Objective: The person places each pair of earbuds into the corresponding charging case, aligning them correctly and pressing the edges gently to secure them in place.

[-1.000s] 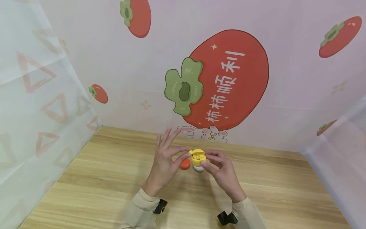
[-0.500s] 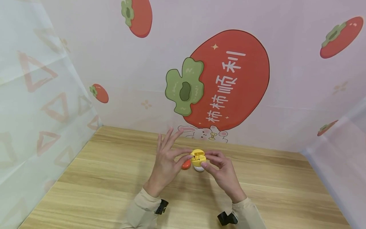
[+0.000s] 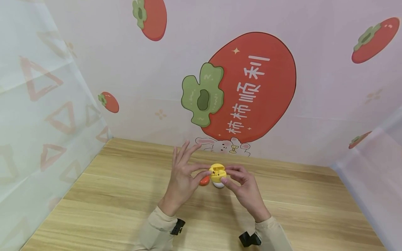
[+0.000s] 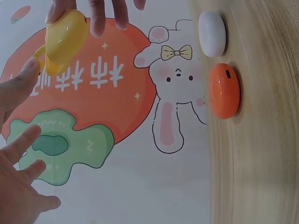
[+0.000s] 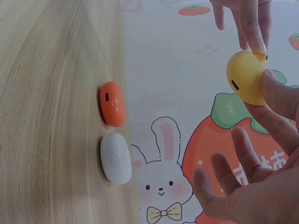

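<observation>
Held up above the table is a yellow earbud charging case (image 3: 218, 178) with its lid raised. My right hand (image 3: 246, 190) grips its right side between thumb and fingers. A yellow earbud (image 5: 262, 57) is pinched between the thumb and index finger of my left hand (image 3: 180, 177), right at the case's opening. The left hand's other fingers stand spread upward. In the right wrist view, the case (image 5: 245, 77) shows its rounded base with a dark charging port. Fingertips hide most of the earbud.
On the wooden table (image 3: 110, 202), below the hands, lie a closed orange case (image 4: 224, 91) and a closed white case (image 4: 212, 34) side by side. Behind them rises a backdrop (image 3: 150, 122) printed with persimmons and a rabbit. Another printed panel (image 3: 53, 115) borders the left side.
My left hand has shifted slightly to the right, bringing the earbud from beside the case's rim closer into the opening. The right hand and the case stay almost still.
</observation>
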### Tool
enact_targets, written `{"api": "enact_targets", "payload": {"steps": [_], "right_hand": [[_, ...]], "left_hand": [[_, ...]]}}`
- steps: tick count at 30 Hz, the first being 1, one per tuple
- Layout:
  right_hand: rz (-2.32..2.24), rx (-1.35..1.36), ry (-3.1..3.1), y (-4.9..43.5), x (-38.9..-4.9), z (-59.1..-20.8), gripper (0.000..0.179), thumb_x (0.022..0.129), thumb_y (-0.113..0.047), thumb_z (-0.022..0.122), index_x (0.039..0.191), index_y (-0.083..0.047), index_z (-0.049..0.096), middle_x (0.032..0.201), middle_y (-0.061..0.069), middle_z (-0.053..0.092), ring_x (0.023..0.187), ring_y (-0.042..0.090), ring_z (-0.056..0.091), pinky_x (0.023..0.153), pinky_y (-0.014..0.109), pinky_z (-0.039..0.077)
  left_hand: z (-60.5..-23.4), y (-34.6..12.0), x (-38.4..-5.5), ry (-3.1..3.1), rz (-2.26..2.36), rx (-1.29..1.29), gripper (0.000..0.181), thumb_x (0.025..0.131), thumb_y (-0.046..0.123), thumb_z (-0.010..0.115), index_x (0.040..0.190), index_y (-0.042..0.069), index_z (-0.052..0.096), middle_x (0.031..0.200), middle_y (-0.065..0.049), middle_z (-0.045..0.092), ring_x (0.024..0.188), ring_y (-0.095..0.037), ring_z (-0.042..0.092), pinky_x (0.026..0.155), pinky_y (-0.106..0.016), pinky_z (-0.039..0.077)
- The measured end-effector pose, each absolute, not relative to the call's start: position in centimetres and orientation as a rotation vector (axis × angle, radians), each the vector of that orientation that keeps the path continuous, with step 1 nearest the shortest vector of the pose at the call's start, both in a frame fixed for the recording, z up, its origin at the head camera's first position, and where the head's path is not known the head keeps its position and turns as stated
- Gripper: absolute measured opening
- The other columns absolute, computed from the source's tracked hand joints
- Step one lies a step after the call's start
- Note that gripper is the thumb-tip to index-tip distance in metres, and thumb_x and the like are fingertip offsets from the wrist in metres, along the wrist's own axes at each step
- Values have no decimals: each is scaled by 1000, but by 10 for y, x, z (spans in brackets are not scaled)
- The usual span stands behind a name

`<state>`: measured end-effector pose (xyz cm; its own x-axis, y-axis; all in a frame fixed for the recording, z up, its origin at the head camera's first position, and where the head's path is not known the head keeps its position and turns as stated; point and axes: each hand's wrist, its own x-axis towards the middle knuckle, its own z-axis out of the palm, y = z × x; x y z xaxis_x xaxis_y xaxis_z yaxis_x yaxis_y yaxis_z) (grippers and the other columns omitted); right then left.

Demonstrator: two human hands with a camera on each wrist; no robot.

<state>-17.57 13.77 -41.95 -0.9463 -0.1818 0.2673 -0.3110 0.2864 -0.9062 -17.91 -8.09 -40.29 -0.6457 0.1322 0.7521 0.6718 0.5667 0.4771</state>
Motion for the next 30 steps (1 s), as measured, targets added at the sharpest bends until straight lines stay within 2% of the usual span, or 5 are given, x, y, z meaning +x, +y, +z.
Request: {"api": "enact_targets", "payload": {"steps": [10,30], "right_hand": [[1779,487,-2419,138,-174,-419,27,90,-13,78,115,-4,76,122,10,62,122,28,54,105,60,42],[1772,480,-2426,138,-175,-419,26,91,-13,77,115,-4,76,123,10,61,123,28,54,105,60,43]], "left_hand": [[-404,-80,-179,-2137,-1003,-665,14,76,24,90,85,15,83,142,-14,57,147,-42,30,111,-76,10],[-404,-79,-179,-2150,-987,-670,14,74,21,91,83,15,83,141,-13,57,147,-40,30,113,-73,9]]}}
